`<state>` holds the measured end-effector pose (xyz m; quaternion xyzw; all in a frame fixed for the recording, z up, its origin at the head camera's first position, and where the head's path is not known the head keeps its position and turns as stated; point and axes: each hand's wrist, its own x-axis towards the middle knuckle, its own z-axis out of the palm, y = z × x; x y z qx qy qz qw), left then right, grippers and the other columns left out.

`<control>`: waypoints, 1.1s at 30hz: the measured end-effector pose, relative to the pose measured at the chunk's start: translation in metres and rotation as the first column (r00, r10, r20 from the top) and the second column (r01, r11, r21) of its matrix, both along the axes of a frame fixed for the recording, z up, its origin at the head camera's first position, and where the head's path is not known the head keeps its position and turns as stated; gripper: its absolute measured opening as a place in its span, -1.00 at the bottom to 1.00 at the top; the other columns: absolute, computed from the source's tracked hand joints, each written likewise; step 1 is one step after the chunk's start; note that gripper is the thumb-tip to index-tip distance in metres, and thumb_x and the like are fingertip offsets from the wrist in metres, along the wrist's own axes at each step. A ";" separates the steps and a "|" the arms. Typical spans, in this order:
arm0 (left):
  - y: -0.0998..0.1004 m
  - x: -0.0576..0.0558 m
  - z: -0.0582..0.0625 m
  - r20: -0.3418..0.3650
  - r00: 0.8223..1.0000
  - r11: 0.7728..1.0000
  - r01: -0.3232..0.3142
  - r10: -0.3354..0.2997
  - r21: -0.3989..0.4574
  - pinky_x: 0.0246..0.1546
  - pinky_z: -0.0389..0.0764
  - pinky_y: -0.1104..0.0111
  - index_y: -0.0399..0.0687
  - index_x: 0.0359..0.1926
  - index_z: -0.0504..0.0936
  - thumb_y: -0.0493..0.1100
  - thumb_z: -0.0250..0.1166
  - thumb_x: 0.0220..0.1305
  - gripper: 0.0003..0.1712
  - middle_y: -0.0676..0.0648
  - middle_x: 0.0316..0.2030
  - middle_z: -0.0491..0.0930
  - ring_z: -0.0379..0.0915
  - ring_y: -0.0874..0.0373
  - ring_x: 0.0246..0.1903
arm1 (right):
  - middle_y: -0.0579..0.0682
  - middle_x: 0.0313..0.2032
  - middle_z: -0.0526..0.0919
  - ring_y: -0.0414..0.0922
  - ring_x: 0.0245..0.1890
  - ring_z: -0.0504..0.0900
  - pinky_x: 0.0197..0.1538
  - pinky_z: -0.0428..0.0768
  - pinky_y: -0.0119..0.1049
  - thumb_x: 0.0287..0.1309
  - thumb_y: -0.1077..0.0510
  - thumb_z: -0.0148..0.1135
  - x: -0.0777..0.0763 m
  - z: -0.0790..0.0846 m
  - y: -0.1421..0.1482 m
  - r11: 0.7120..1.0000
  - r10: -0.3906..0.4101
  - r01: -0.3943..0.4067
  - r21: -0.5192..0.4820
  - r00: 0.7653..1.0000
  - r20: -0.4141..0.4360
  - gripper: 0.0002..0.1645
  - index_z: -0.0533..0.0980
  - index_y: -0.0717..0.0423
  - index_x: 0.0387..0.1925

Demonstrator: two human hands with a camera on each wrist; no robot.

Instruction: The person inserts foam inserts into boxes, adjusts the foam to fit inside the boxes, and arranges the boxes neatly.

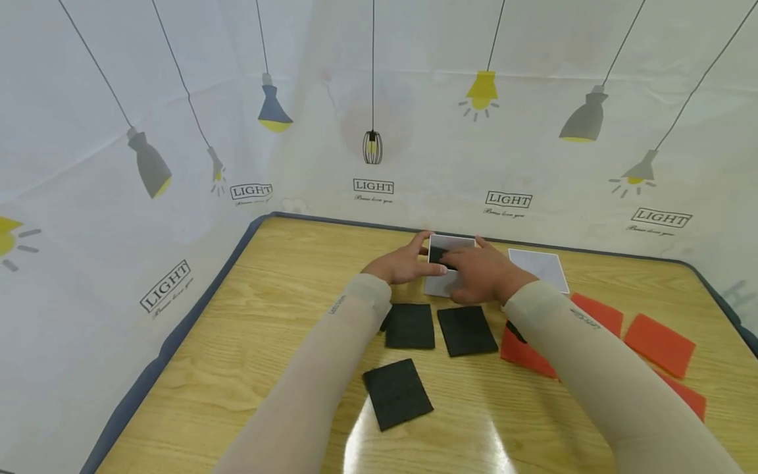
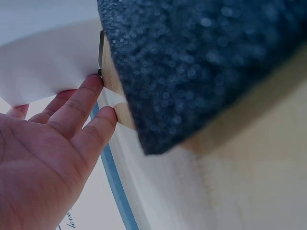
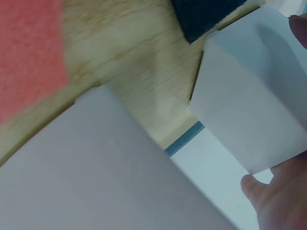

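At the table's far edge stands an open white box with a black foam square partly inside its mouth. My left hand holds the box's left side, thumb over the front rim and fingers toward the back corner. In the left wrist view its fingertips touch the box's white wall. My right hand reaches over the box from the right, and its extended fingers press on the black square inside. The right thumb lies against the front wall. Inside the box, how deep the square sits is hidden by the hands.
A second white box stands to the right. Several more black foam squares lie in front of the hands. Several red foam squares lie at the right, partly under my right forearm. A curtain printed with lamps hangs behind the table.
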<state>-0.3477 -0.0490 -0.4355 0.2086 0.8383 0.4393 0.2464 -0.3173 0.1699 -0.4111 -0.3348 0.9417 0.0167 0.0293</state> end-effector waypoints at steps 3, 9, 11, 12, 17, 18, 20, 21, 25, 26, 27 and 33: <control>0.000 0.000 -0.001 0.002 1.000 1.000 0.002 -0.002 -0.001 0.50 0.26 -0.11 0.24 0.71 -0.31 0.30 0.32 0.40 0.21 -0.26 0.62 0.09 0.13 -0.22 0.57 | 0.03 0.25 0.67 0.09 0.28 0.62 0.51 0.08 0.46 0.08 -0.12 0.46 0.001 0.002 -0.002 1.000 -0.010 0.010 0.001 1.000 0.013 -0.22 0.56 0.05 0.33; 0.000 0.001 -0.001 0.005 1.000 1.000 0.003 -0.003 -0.010 0.51 0.25 -0.10 0.25 0.71 -0.32 0.32 0.31 0.39 0.22 -0.24 0.63 0.09 0.13 -0.21 0.57 | 0.03 0.28 0.65 0.06 0.29 0.62 0.52 0.06 0.45 0.09 -0.11 0.46 0.003 0.000 0.002 1.000 -0.008 0.008 -0.027 1.000 0.005 -0.19 0.53 0.05 0.37; 0.000 0.001 0.000 0.004 1.000 1.000 0.000 0.000 -0.010 0.51 0.25 -0.10 0.25 0.71 -0.32 0.32 0.31 0.40 0.21 -0.24 0.62 0.10 0.13 -0.20 0.57 | 0.06 0.32 0.62 0.10 0.34 0.58 0.53 0.05 0.44 0.10 -0.11 0.46 0.004 0.000 0.004 0.999 -0.008 0.008 -0.050 1.000 0.002 -0.16 0.51 0.08 0.40; 0.000 0.001 0.000 0.004 1.000 1.000 -0.001 0.001 -0.009 0.51 0.25 -0.10 0.25 0.71 -0.31 0.31 0.31 0.40 0.21 -0.25 0.62 0.10 0.13 -0.20 0.57 | 0.08 0.35 0.60 0.11 0.37 0.55 0.54 0.05 0.42 0.10 -0.11 0.46 0.005 0.001 0.005 0.998 -0.011 0.012 -0.063 1.000 0.004 -0.14 0.49 0.09 0.42; 0.001 0.002 0.000 0.012 1.000 1.000 -0.010 0.010 -0.011 0.51 0.25 -0.08 0.26 0.71 -0.30 0.30 0.32 0.39 0.20 -0.24 0.61 0.11 0.13 -0.19 0.57 | 0.13 0.45 0.50 0.16 0.48 0.42 0.56 -0.01 0.39 0.15 -0.13 0.48 0.009 0.004 0.010 0.992 -0.026 0.030 -0.121 0.999 0.030 -0.06 0.42 0.12 0.49; 0.001 0.002 0.001 0.014 1.000 1.000 -0.012 0.012 -0.010 0.51 0.26 -0.08 0.26 0.71 -0.30 0.30 0.33 0.39 0.20 -0.24 0.61 0.11 0.12 -0.19 0.58 | 0.14 0.46 0.48 0.16 0.49 0.40 0.57 -0.02 0.39 0.16 -0.15 0.48 0.010 0.005 0.011 0.991 -0.026 0.031 -0.133 0.999 0.032 -0.04 0.40 0.12 0.50; 0.001 0.003 0.001 0.016 1.000 1.000 -0.019 0.019 -0.007 0.51 0.26 -0.08 0.27 0.71 -0.28 0.29 0.34 0.38 0.20 -0.25 0.61 0.12 0.12 -0.19 0.58 | 0.14 0.47 0.47 0.16 0.50 0.39 0.57 -0.02 0.38 0.16 -0.17 0.49 0.011 0.006 0.013 0.987 -0.021 0.026 -0.156 0.999 0.031 -0.01 0.38 0.13 0.52; 0.001 0.003 0.001 0.016 1.000 1.000 -0.022 0.022 -0.007 0.51 0.26 -0.09 0.27 0.71 -0.28 0.29 0.35 0.38 0.21 -0.25 0.61 0.13 0.12 -0.20 0.58 | 0.14 0.47 0.46 0.17 0.50 0.38 0.56 -0.01 0.39 0.16 -0.17 0.50 0.012 0.006 0.014 0.985 -0.014 0.018 -0.169 1.000 0.027 -0.01 0.37 0.14 0.52; 0.001 0.003 0.002 -0.002 0.999 0.999 -0.032 0.032 -0.012 0.51 0.23 -0.12 0.32 0.71 -0.27 0.29 0.37 0.35 0.21 -0.25 0.59 0.16 0.12 -0.22 0.57 | 0.15 0.47 0.47 0.18 0.50 0.38 0.55 0.03 0.39 0.17 -0.16 0.50 0.016 0.009 0.017 0.974 0.004 -0.001 -0.228 1.000 0.014 -0.01 0.38 0.15 0.52; 0.002 0.002 0.002 -0.008 0.999 0.999 -0.034 0.034 -0.015 0.51 0.23 -0.14 0.34 0.71 -0.27 0.29 0.37 0.34 0.22 -0.25 0.59 0.16 0.12 -0.23 0.57 | 0.15 0.46 0.47 0.18 0.49 0.39 0.55 0.05 0.39 0.17 -0.16 0.49 0.018 0.009 0.018 0.971 0.008 -0.005 -0.241 1.000 0.010 -0.02 0.38 0.15 0.51; 0.002 0.002 0.002 -0.013 0.999 0.999 -0.037 0.036 -0.018 0.51 0.22 -0.15 0.38 0.70 -0.27 0.30 0.37 0.34 0.21 -0.25 0.59 0.16 0.13 -0.23 0.57 | 0.15 0.46 0.48 0.18 0.49 0.40 0.55 0.07 0.39 0.17 -0.15 0.50 0.019 0.010 0.018 0.967 0.012 -0.009 -0.256 1.000 0.007 -0.02 0.39 0.15 0.51; 0.003 0.001 0.002 -0.027 0.999 1.000 -0.027 0.027 -0.012 0.48 0.25 -0.18 0.41 0.70 -0.20 0.29 0.37 0.34 0.16 -0.27 0.60 0.16 0.14 -0.25 0.56 | 0.13 0.46 0.46 0.19 0.46 0.40 0.49 0.30 0.30 0.16 -0.12 0.53 0.034 0.015 0.021 0.935 0.006 0.015 -0.354 0.998 0.058 -0.03 0.38 0.11 0.51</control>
